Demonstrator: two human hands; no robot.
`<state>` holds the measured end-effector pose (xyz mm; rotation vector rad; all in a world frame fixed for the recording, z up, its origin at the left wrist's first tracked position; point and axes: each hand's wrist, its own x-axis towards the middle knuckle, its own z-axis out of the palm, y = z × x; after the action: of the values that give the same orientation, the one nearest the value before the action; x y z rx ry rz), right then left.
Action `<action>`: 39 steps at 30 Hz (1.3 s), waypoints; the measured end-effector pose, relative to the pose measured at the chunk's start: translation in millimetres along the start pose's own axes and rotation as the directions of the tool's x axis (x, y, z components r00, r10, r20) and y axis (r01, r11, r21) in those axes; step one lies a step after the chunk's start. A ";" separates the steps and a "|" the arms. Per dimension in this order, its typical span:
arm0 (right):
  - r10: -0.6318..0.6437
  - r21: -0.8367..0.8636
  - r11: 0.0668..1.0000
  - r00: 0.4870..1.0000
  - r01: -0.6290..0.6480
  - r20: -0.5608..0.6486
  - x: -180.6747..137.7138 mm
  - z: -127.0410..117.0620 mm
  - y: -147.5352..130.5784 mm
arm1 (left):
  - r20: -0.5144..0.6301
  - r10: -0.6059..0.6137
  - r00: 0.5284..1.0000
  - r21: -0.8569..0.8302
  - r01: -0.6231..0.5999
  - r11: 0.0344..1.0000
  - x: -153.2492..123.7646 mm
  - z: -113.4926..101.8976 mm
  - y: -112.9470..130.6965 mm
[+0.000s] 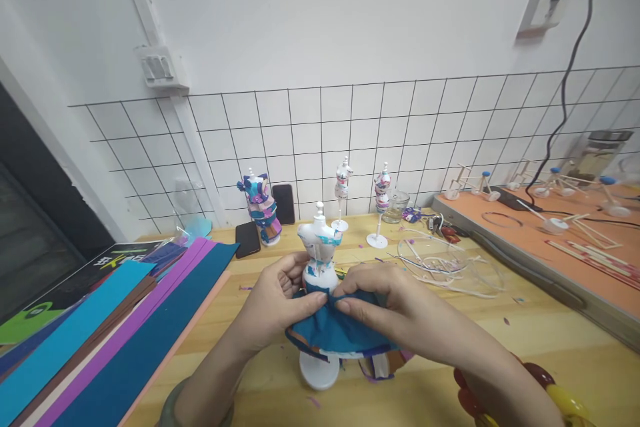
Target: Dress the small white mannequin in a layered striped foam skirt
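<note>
A small white dress-form mannequin [320,243], smeared with blue and purple, stands upright on its round white base [320,371]. Around its waist hangs a teal paper or cloth skirt [345,335] with a white and dark purple hem. My left hand [287,297] pinches the skirt's top edge at the left of the front, thumb forward. Close beside it, my right hand [377,297] pinches the same edge with thumb and bent forefinger. The two thumb tips nearly meet at the waist. The mannequin's back is hidden. Coloured scraps [383,365] lie under the skirt's right side.
Long coloured strips [165,313] lie at the left. Behind stand a dressed mannequin [261,208], two smaller mannequins [343,181] [383,188] and two phones [247,240] [283,204]. Clear tubing [443,263] lies coiled at right, before an orange board [550,247] holding stick models.
</note>
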<state>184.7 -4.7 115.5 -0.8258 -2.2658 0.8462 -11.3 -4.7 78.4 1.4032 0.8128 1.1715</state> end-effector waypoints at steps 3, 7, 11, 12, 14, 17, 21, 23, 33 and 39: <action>0.020 -0.015 1.000 0.999 -0.021 -0.040 2.7 2.7 2.7 | 0.016 0.005 1.000 -0.001 -0.005 1.000 -0.4 0.2 0.0; 0.074 -0.042 0.996 0.993 -0.078 -0.092 4.6 4.9 3.8 | 0.013 -0.009 1.000 0.022 0.009 1.000 -1.6 1.2 1.9; 0.096 -0.027 0.995 0.992 -0.099 -0.086 4.9 5.3 2.7 | 0.004 -0.010 1.000 0.008 0.010 1.000 -2.1 2.5 2.8; 0.098 -0.018 0.995 0.991 -0.100 -0.086 5.0 5.6 2.7 | 0.003 -0.009 1.000 -0.001 0.009 1.000 -2.0 2.9 2.8; 0.097 -0.005 0.995 0.991 -0.098 -0.087 5.6 6.4 3.4 | 0.002 -0.009 1.000 -0.020 0.009 1.000 -1.7 3.6 3.1; 0.096 -0.007 0.995 0.990 -0.098 -0.106 6.5 8.0 6.0 | 0.001 -0.022 1.000 -0.033 0.022 0.999 -1.9 4.4 4.4; 0.091 0.019 0.996 0.985 -0.089 -0.148 6.8 9.4 9.5 | 0.011 -0.030 0.999 -0.044 0.030 0.999 -3.2 4.4 6.6; 0.086 0.046 0.996 0.984 -0.079 -0.155 6.7 9.5 9.9 | 0.025 -0.018 1.000 -0.063 0.020 0.998 -3.9 4.0 7.1; 0.118 0.054 0.992 0.985 -0.112 -0.129 10.4 12.9 10.1 | -0.116 -0.075 0.990 -0.050 0.069 0.996 -0.1 8.8 2.1; 0.121 0.047 0.992 0.989 -0.117 -0.090 11.3 14.2 15.9 | -0.124 -0.132 0.983 -0.093 0.121 0.988 2.4 11.5 0.1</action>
<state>173.1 7.9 98.4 -0.9692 -2.1280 0.8870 0.3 -6.0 79.8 1.1977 0.9199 1.1935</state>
